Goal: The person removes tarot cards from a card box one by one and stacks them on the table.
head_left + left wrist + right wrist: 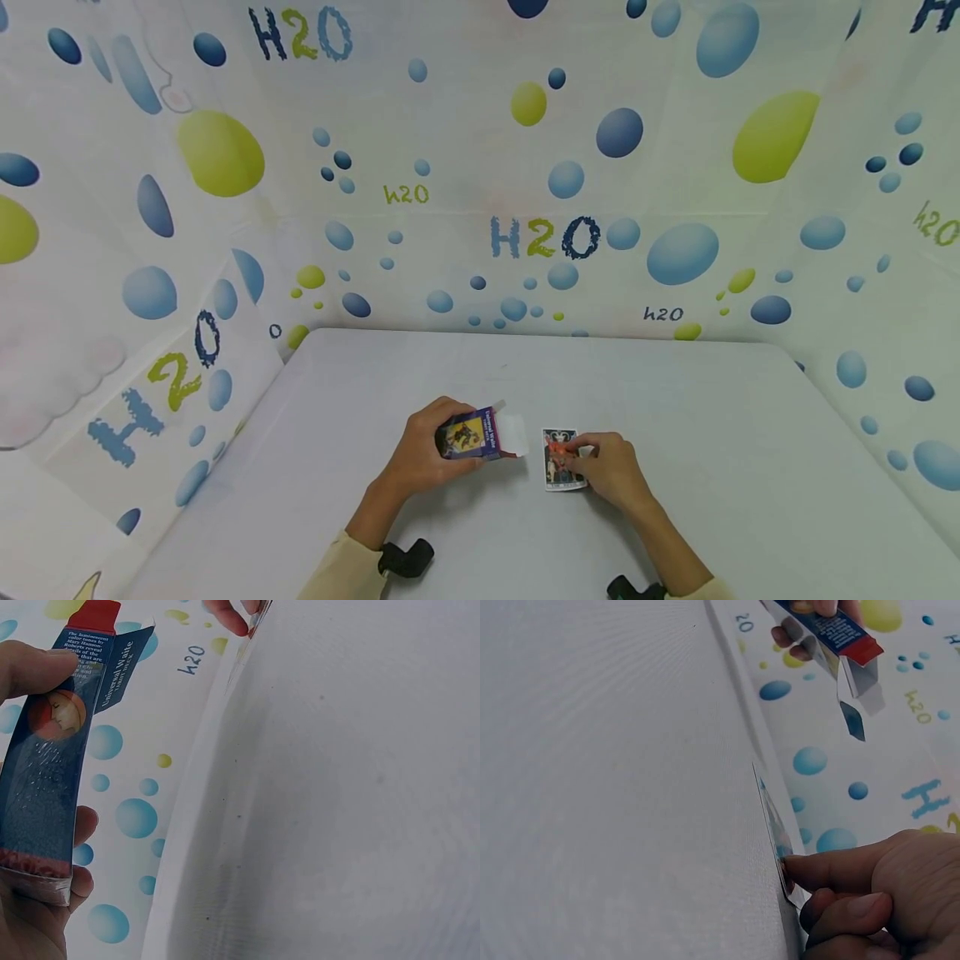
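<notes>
Just R of the Universal Waite tarot box (468, 435), tarot card (557, 460) lies on table (750, 467), long axis fore-aft; R hand (611, 468) nearer, fingertips on it, can't tell if pinched. L hand (422, 450) grips box, open end twd card.

box (471, 435) in left hand (426, 448), card (556, 478) rightward at right hand (611, 471), backdrop (457, 108) behind table (675, 400)

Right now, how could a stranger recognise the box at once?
Find the white table, then the left hand above it. It grips the dark-blue box, one end open. Unlike the thin card at the right hand, it is a carton marked "Universal Waite".
</notes>
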The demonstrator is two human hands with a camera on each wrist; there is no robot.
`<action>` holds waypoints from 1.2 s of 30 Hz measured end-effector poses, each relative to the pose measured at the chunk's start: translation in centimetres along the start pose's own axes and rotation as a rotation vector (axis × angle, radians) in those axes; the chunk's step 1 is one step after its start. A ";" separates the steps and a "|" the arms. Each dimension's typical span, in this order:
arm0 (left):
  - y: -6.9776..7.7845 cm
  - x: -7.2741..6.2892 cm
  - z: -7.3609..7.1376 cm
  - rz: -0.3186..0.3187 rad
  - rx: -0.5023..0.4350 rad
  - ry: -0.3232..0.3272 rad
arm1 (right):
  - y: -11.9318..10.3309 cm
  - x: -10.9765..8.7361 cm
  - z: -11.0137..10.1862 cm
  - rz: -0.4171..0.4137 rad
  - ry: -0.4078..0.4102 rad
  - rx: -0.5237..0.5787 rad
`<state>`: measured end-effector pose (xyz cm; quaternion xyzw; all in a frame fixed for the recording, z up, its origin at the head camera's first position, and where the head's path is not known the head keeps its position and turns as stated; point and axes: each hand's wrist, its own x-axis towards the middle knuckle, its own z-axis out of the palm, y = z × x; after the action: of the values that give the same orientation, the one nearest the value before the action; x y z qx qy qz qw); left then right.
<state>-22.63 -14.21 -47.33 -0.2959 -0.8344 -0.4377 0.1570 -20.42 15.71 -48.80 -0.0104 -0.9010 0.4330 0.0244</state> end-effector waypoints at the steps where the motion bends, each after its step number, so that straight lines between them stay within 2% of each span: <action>1: 0.0 0.0 0.0 -0.002 0.002 0.000 | 0.0 0.0 0.0 -0.004 0.002 -0.002; 16: -0.1 0.0 0.0 -0.009 0.000 -0.005 | 0.0 0.2 -0.1 0.000 0.000 0.021; 26: -0.1 0.2 0.0 0.009 -0.006 -0.008 | 0.2 0.2 -0.4 -0.029 -0.014 0.046; 36: -0.2 0.2 0.0 0.000 -0.004 -0.008 | 0.2 0.5 -0.9 0.005 -0.036 0.084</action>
<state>-22.87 -14.24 -47.33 -0.2981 -0.8341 -0.4382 0.1529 -20.85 16.50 -48.36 -0.0038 -0.8822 0.4708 0.0077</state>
